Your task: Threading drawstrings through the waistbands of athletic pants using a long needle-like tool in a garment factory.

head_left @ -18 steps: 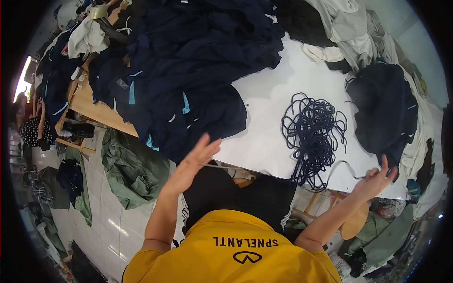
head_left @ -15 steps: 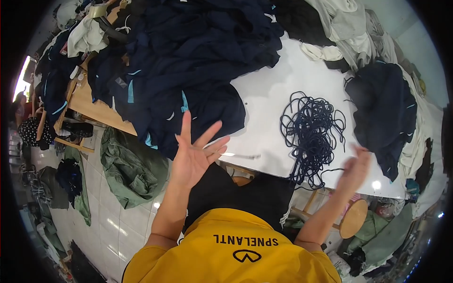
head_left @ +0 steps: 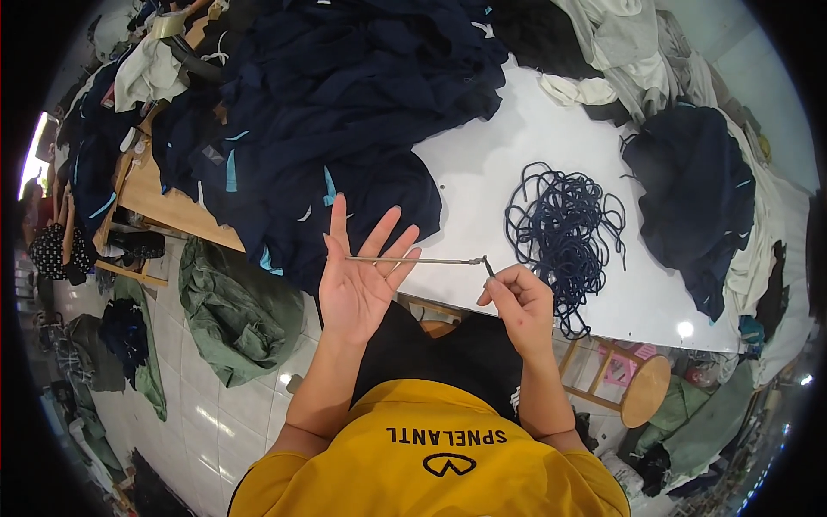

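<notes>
1. Only the head view here. The left hand (head_left: 355,297), just left of center toward 8 o'clock, has its fingers fanned wide, palm showing. A thin metal rod (head_left: 413,259) crosses those fingers; can't tell what's holding it there.
2. The right hand (head_left: 524,306), toward 4 o'clock, pinches a dark cord end (head_left: 488,269) between thumb and fingertip. It's right at the rod's tip, but too tiny to say if they're hooked together. Its other fingers are curled, partly hidden.
3. Navy cord tangle (head_left: 564,233) sits around 2–3 o'clock on the white tabletop (head_left: 469,185); individual strands are a mess to follow.
4. Navy garment pile (head_left: 345,95) at 11–12 o'clock, cut off up top and covering much of the table.
5. Room: glossy tiled floor (head_left: 185,379) at 8 o'clock, round wooden stool (head_left: 646,392) at 4, someone in polka dots (head_left: 62,246) at 9, mostly lost in the dark fisheye rim.
</notes>
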`<state>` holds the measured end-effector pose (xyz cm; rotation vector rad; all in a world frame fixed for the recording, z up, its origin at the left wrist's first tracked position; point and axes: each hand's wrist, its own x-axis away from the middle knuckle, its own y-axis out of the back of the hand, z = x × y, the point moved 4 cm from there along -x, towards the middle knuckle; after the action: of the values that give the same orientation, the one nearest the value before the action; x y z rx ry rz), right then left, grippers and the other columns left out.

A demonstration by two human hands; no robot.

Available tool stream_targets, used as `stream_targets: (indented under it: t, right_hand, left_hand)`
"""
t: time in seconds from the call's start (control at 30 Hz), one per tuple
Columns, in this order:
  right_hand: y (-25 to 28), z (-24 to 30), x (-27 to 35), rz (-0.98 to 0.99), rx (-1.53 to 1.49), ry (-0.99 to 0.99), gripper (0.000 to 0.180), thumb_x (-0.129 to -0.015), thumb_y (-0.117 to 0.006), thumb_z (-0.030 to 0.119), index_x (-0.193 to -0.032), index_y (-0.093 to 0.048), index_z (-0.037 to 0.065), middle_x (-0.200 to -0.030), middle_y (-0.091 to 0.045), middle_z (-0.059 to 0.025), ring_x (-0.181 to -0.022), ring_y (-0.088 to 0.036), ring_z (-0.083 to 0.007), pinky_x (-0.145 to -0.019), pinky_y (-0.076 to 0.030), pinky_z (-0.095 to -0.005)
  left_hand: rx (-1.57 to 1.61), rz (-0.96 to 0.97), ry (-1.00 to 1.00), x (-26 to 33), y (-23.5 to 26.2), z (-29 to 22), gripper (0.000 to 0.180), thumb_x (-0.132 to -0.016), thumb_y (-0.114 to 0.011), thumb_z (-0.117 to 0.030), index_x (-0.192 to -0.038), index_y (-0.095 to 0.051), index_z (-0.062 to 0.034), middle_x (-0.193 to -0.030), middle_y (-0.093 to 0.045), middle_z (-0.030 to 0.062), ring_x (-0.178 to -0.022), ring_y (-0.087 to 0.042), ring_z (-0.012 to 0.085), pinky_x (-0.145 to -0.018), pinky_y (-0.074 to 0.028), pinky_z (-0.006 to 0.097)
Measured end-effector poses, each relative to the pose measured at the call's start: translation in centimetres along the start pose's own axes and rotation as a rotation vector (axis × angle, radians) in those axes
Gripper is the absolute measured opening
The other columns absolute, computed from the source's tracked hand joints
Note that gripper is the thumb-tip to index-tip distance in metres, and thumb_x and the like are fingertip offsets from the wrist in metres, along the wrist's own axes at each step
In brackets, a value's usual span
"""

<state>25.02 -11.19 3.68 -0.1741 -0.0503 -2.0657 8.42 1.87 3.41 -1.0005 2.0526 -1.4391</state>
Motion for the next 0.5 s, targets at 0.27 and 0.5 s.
stream_targets:
  t: [0.27,0.5]
  right_hand:
    - [0.0,-0.7,-0.1,0.059,-0.069,-0.061,0.014,-0.092,-0.054,0.011,-0.085,-0.06,0.001,-0.071,-0.064,-0.0041,-0.058,-0.049,-0.003,-0.053,-0.035,-0.0173]
    - [0.2,-1.3,-0.2,0.094,-0.154,-0.1,0.019,-0.093,-0.05,0.014,-0.082,-0.06,0.003,-0.07,-0.063,-0.0037,-0.056,-0.044,-0.003,-0.052,-0.033,-0.0174]
  left_hand:
    - [0.026,-0.022,0.0,-0.1,0.2,-0.1,0.047,-0.1,-0.02,-0.046,-0.146,-0.016,-0.0371,-0.143,-0.034,0.0226,-0.126,-0.043,0.0415,-0.103,-0.04,0.05]
    - [0.002,-0.001,-0.007,-0.2,0.5,-0.3,0.046,-0.101,-0.018,-0.043,-0.146,-0.015,-0.0372,-0.143,-0.034,0.0225,-0.125,-0.043,0.0415,-0.103,-0.039,0.051]
